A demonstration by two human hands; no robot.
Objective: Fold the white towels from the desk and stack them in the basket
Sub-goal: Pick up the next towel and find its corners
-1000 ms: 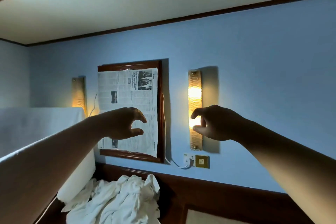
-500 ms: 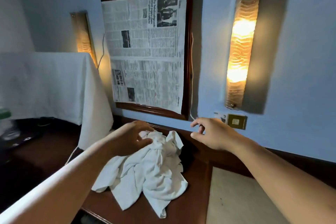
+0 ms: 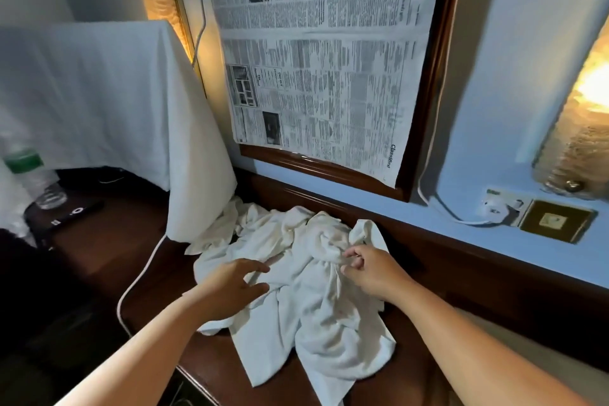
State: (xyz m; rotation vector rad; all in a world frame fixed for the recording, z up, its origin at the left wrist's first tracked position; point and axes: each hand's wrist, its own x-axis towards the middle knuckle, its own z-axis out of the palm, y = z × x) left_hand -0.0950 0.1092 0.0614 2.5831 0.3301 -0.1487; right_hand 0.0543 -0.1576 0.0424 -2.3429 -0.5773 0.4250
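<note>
On a dark tabletop (image 3: 131, 234), the left hand (image 3: 230, 287) lies spread on crumpled white towels (image 3: 313, 323) while the right hand (image 3: 369, 270) pinches a fold; best to tease one corner free first.

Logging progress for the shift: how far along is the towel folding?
Done: nothing folded; the towels lie crumpled on the desk. In hand: the right hand pinches a fold, the left hand is open over the heap. Left: all folding and stacking; no basket in view.

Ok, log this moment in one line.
left hand: rests on towels | right hand: pinches towels | towels: crumpled on desk | basket: unseen
</note>
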